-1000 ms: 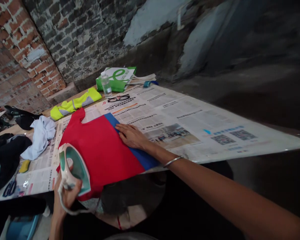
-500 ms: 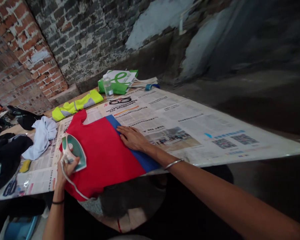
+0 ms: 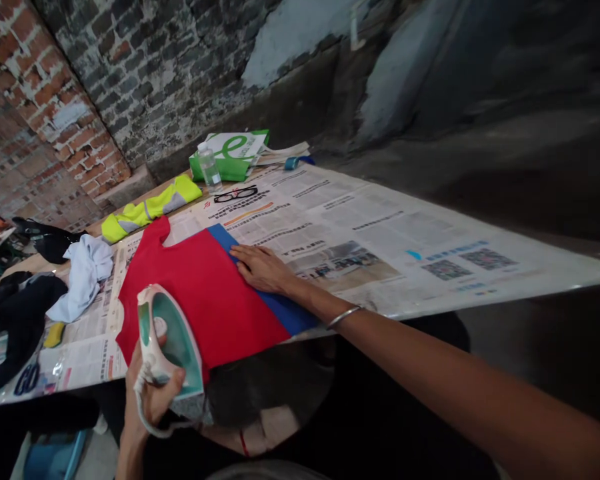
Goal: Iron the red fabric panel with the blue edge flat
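My left hand (image 3: pixel 153 393) is wrapped round the handle of a white and teal iron (image 3: pixel 177 340), whose body covers the near left part of a red cloth (image 3: pixel 205 287). The iron's cord loops beside my wrist. My right hand (image 3: pixel 263 267) lies flat with its fingers stretched out, on the blue strip (image 3: pixel 293 313) along the right side of the red cloth. Both fabrics rest on a table covered with newspaper (image 3: pixel 340 220). Whether the iron's sole touches the cloth, I cannot tell.
Behind the cloth are a yellow vest (image 3: pixel 150 210), glasses (image 3: pixel 236 195), a bottle (image 3: pixel 209 167), a green bag (image 3: pixel 230 157) and blue tape (image 3: pixel 291 163). At left lie a pale cloth (image 3: pixel 85 273), dark clothing (image 3: pixel 20 313), a yellow object (image 3: pixel 55 335) and scissors (image 3: pixel 27 379).
My left hand and the iron have moved nearer to me and slightly right, to the cloth's near edge. My right hand stays on the blue strip. The view has shifted slightly.
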The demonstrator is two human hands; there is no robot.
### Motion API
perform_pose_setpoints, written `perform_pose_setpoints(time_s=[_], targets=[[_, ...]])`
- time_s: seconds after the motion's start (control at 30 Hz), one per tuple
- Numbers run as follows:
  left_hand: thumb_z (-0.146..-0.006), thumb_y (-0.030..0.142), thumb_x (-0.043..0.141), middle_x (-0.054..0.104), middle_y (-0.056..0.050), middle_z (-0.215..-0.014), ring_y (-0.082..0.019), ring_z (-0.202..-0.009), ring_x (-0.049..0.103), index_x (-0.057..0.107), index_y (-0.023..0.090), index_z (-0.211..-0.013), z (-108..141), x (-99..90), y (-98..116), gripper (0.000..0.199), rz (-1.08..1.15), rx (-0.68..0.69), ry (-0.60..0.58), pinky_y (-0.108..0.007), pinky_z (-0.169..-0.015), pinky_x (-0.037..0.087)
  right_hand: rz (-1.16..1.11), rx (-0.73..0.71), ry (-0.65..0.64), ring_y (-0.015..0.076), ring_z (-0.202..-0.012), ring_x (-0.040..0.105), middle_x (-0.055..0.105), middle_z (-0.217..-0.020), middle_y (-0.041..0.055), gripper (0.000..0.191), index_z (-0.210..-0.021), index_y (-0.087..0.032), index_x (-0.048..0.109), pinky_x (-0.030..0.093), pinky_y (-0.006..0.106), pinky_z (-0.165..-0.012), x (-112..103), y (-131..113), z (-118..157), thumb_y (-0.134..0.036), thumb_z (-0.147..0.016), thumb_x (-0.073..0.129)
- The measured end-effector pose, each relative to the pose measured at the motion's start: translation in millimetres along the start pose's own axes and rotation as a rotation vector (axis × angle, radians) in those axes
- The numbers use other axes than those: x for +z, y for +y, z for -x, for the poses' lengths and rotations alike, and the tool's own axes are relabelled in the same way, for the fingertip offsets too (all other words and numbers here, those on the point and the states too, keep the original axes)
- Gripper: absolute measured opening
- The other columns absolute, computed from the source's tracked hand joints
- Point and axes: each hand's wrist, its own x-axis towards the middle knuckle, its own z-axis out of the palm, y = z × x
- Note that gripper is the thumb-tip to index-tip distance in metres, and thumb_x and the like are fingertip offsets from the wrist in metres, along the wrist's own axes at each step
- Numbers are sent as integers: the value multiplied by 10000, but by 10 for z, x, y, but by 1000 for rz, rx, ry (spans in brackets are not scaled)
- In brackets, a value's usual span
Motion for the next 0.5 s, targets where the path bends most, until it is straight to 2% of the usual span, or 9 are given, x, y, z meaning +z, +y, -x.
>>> perform_pose_setpoints(time_s=[0.07,0.17,0.23,0.33,0.43,0.5], targets=[[-726,427,820,749,-152,-1330,-328,-1054,767,732,209,-1317,88,97,39,636,15,15,-31,-425,-844,674,6,6,-7,270,-1527,506,579,-1622,110,528,-1497,-193,649,348,523,-1290,-3,-5,1,-249,-1030,408],[-712,406,830,756,-155,-1305,-307,-993,770,757,195,-1277,-95,226,166,608,27,53,-48,-416,-839,669,20,-1,-18,269,-1531,500,571,-1626,125,531,-1501,-174,639,353,530,-1285,-10,-10,5,-238,-1029,405],[-711,421,834,781,-138,-1223,-274,-901,763,770,185,-1249,-392,300,269,591,50,72,-86,-407,-803,665,30,-4,-19,272,-1536,494,565,-1629,136,536,-1504,-159,635,348,538,-1287,-13,-9,11,-237,-1030,397],[-715,462,839,802,-110,-1119,-233,-824,738,756,161,-1258,-962,443,394,626,92,92,-133,-373,-754,645,35,1,-19,272,-1541,487,557,-1635,140,545,-1515,-156,628,339,537,-1292,-11,-5,21,-243,-1036,383],[-748,422,847,811,-88,-1059,-239,-891,756,728,170,-1280,-1478,640,490,600,97,74,-130,-366,-806,641,34,-1,-18,281,-1542,486,559,-1634,133,551,-1530,-180,622,340,560,-1289,-12,-2,22,-239,-1033,392],[-764,384,858,812,-75,-1069,-253,-955,764,716,200,-1278,-1701,764,559,565,84,64,-102,-396,-869,640,32,-10,-20,291,-1537,492,563,-1630,130,556,-1536,-195,621,347,580,-1283,-24,-8,17,-234,-1028,400]])
